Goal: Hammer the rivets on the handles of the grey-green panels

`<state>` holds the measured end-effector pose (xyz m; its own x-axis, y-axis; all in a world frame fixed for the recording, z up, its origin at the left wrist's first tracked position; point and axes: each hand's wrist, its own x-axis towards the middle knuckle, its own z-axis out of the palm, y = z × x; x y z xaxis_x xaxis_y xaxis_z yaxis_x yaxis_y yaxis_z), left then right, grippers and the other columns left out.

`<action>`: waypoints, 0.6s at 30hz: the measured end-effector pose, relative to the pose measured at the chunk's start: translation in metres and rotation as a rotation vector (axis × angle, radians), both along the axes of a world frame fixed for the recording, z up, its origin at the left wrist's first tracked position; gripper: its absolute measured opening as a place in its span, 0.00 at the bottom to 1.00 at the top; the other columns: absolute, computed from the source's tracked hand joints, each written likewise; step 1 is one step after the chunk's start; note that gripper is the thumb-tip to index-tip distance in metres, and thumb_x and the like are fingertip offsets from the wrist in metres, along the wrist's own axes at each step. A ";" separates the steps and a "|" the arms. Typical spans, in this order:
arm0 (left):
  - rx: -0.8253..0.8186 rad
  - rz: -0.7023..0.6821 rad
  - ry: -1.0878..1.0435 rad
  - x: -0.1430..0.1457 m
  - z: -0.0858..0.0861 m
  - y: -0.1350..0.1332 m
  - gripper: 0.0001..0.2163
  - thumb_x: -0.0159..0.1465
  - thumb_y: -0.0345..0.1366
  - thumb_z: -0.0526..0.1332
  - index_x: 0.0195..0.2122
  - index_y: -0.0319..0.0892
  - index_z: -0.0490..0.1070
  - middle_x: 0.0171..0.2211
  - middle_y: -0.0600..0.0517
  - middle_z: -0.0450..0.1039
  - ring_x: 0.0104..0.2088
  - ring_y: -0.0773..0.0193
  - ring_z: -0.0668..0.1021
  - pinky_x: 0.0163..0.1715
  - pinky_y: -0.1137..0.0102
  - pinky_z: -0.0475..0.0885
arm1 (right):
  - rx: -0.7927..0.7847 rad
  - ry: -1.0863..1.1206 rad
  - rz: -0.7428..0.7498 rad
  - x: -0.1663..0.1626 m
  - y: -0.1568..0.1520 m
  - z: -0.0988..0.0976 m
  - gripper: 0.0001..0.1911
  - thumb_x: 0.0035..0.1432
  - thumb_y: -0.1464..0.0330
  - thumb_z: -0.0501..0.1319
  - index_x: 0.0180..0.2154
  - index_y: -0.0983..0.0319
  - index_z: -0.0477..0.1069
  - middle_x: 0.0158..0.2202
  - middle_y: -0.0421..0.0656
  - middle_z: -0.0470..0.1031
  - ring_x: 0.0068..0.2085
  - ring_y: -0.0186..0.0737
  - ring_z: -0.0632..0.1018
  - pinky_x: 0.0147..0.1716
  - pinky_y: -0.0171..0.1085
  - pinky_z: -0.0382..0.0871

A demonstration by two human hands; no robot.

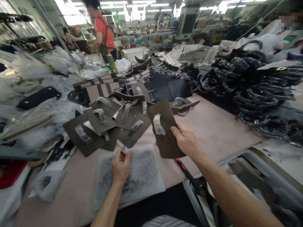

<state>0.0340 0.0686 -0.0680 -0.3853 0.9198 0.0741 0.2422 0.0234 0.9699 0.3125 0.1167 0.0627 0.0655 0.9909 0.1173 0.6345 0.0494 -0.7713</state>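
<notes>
At the front edge of a pale pink table [208, 123], the left hand's [121, 165] thumb and fingers are pinched together around a small whitish roll [124, 150], too blurred to identify. The fingers of the right hand [186, 138] grip the right edge of a dark brown panel [167, 143], thumb on the near face; the panel is tilted up and bears a strap [159, 125] wrapped in whitish film. Beneath the left hand lies a pale sheet [151, 162] smudged with black. Just below the panel, a black tool [189, 176] with red markings points toward it. Beyond the left hand, more brown panels [106, 126] overlap in a loose pile, many with wrapped straps of their own. Behind them lie flat black pieces [168, 85] and striped pieces [100, 90]. To the right rises a tall heap of black handles [251, 88] in clear wrapping; to the left, crumpled plastic bags [42, 113] spread around a black flap [39, 97]. Farther back, a green bottle [111, 64] stands near a person in a red top [104, 34], under bright ceiling lights [143, 2].
</notes>
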 end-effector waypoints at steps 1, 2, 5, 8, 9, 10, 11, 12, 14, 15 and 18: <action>0.005 0.006 -0.019 -0.001 -0.001 0.000 0.17 0.57 0.45 0.67 0.42 0.39 0.73 0.35 0.48 0.79 0.36 0.59 0.81 0.39 0.71 0.74 | -0.054 0.232 0.026 -0.006 -0.013 -0.002 0.16 0.65 0.57 0.51 0.40 0.62 0.70 0.30 0.43 0.74 0.32 0.41 0.74 0.30 0.35 0.63; 0.008 0.015 -0.040 -0.002 -0.003 -0.001 0.16 0.57 0.44 0.67 0.42 0.39 0.73 0.35 0.48 0.79 0.36 0.60 0.81 0.39 0.71 0.74 | -0.123 0.425 0.050 -0.012 -0.026 -0.009 0.17 0.64 0.55 0.52 0.41 0.61 0.70 0.30 0.42 0.74 0.32 0.41 0.74 0.30 0.35 0.64; 0.038 0.077 -0.138 -0.006 -0.002 -0.005 0.14 0.59 0.42 0.66 0.42 0.38 0.73 0.37 0.47 0.80 0.38 0.60 0.81 0.42 0.69 0.74 | -0.300 0.546 0.036 -0.028 -0.066 -0.053 0.17 0.59 0.55 0.55 0.37 0.61 0.71 0.27 0.40 0.72 0.32 0.43 0.74 0.31 0.36 0.65; 0.108 0.134 -0.233 -0.006 0.007 -0.007 0.17 0.59 0.40 0.66 0.47 0.39 0.70 0.37 0.47 0.80 0.39 0.61 0.82 0.44 0.68 0.74 | -0.371 0.210 0.028 -0.034 -0.092 -0.096 0.13 0.57 0.59 0.56 0.26 0.60 0.66 0.24 0.41 0.69 0.31 0.42 0.71 0.30 0.36 0.61; 0.123 0.119 -0.257 -0.003 0.011 -0.006 0.18 0.59 0.39 0.67 0.49 0.40 0.69 0.37 0.47 0.80 0.39 0.61 0.82 0.45 0.68 0.74 | -0.389 0.128 0.051 -0.034 -0.097 -0.104 0.13 0.57 0.60 0.55 0.25 0.60 0.65 0.23 0.41 0.68 0.30 0.41 0.71 0.29 0.36 0.59; 0.126 0.078 -0.281 0.001 0.015 -0.004 0.19 0.58 0.38 0.68 0.49 0.40 0.68 0.36 0.48 0.80 0.40 0.61 0.82 0.45 0.67 0.74 | -0.404 0.085 0.082 -0.034 -0.101 -0.109 0.13 0.58 0.61 0.54 0.24 0.60 0.64 0.24 0.41 0.69 0.30 0.40 0.70 0.29 0.36 0.58; 0.121 0.021 -0.310 0.007 0.018 -0.001 0.19 0.58 0.38 0.68 0.49 0.40 0.68 0.36 0.47 0.80 0.40 0.61 0.82 0.46 0.67 0.74 | -0.420 0.071 0.113 -0.033 -0.103 -0.112 0.13 0.58 0.61 0.53 0.25 0.61 0.64 0.24 0.40 0.69 0.29 0.39 0.70 0.28 0.35 0.57; 0.108 -0.047 -0.345 0.015 0.021 0.002 0.19 0.57 0.38 0.69 0.47 0.39 0.68 0.36 0.47 0.80 0.39 0.60 0.82 0.46 0.67 0.74 | -0.435 0.069 0.128 -0.032 -0.104 -0.112 0.13 0.59 0.62 0.53 0.25 0.61 0.64 0.25 0.40 0.69 0.29 0.38 0.70 0.28 0.35 0.56; 0.077 -0.171 -0.407 0.032 0.025 0.010 0.18 0.55 0.38 0.69 0.44 0.39 0.69 0.35 0.47 0.80 0.38 0.60 0.82 0.44 0.67 0.74 | -0.457 0.073 0.128 -0.031 -0.104 -0.112 0.13 0.59 0.62 0.53 0.26 0.62 0.65 0.24 0.40 0.69 0.28 0.38 0.70 0.27 0.34 0.55; 0.062 -0.220 -0.428 0.041 0.025 0.014 0.17 0.55 0.38 0.69 0.43 0.39 0.69 0.35 0.47 0.80 0.38 0.60 0.82 0.44 0.67 0.74 | -0.459 0.082 0.126 -0.032 -0.104 -0.112 0.13 0.60 0.62 0.53 0.26 0.62 0.65 0.24 0.40 0.69 0.28 0.37 0.70 0.27 0.34 0.55; 0.026 -0.312 -0.430 0.062 0.019 0.021 0.15 0.54 0.37 0.69 0.40 0.39 0.71 0.35 0.48 0.80 0.38 0.60 0.81 0.42 0.68 0.74 | -0.447 0.139 0.138 -0.035 -0.104 -0.117 0.13 0.59 0.62 0.53 0.26 0.62 0.65 0.24 0.40 0.70 0.28 0.37 0.70 0.26 0.34 0.55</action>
